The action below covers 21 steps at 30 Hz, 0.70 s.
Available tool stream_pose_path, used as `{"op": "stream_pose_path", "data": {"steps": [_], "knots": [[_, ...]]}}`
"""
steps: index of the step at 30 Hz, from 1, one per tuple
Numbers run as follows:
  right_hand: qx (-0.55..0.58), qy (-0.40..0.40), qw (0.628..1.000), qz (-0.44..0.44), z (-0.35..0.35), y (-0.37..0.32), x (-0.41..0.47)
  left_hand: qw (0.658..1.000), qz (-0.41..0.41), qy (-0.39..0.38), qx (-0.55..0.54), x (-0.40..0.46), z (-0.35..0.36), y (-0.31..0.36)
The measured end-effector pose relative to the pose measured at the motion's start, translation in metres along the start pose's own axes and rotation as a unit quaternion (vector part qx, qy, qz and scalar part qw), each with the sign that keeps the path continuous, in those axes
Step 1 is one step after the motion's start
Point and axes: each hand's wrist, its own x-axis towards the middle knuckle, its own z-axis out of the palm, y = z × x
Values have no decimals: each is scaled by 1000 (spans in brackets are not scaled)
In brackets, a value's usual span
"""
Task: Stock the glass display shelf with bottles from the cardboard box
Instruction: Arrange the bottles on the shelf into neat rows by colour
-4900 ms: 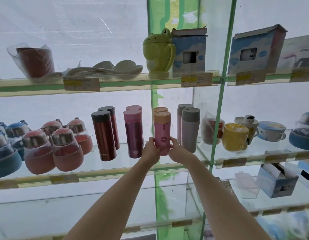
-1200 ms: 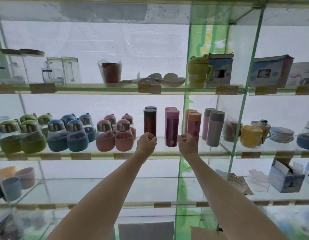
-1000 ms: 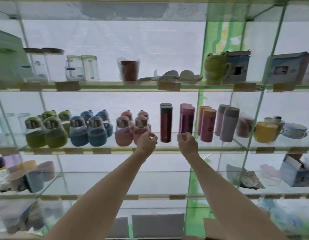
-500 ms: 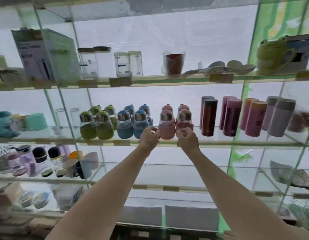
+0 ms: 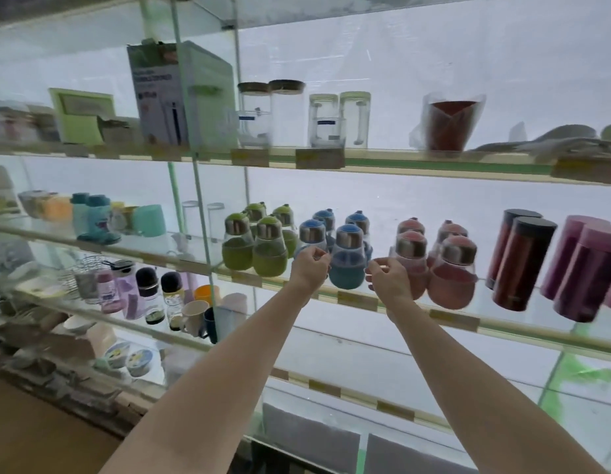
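Note:
The middle glass shelf (image 5: 451, 319) carries round bottles in green (image 5: 268, 254), blue (image 5: 348, 268) and pink (image 5: 451, 278), then tall dark red flasks (image 5: 518, 265) and purple flasks (image 5: 577, 275) to the right. Both my arms reach up to this shelf. My left hand (image 5: 310, 268) and my right hand (image 5: 389, 282) hover with curled fingers on either side of the front blue bottle, holding nothing. Whether they touch it I cannot tell. The cardboard box is out of view.
The upper shelf holds a boxed item (image 5: 180, 97), glass jars (image 5: 273, 114) and a wrapped red cup (image 5: 451, 121). The lower left shelf carries small bottles and mugs (image 5: 153, 295). A vertical glass divider (image 5: 201, 213) stands left of the green bottles.
The view has swung left along the shelf. Both hands have moved left from the tall flasks to the blue bottles, still holding nothing.

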Motion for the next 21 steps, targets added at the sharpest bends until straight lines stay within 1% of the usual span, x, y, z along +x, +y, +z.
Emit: {"op": "stream_pose_path", "data": {"steps": [2,6,9,11,17,21], "knots": [[0,-5,1000,3,14,-1,5,1000,-11,-8,16,9,-11,-6],[-9,5,1000,-23,37,-4,15,999,-6,-48,19,34,-31,-14],[5,35,999,-6,47,-6,14,997,-3,-77,24,47,-38,-19],[11,57,998,4,55,-6,13,995,13,-92,24,60,-43,-24],[18,108,994,13,79,-8,1,989,32,-144,-5,74,-62,-43],[3,134,991,14,92,-18,-10,985,36,-169,-27,81,-74,-47]]}}
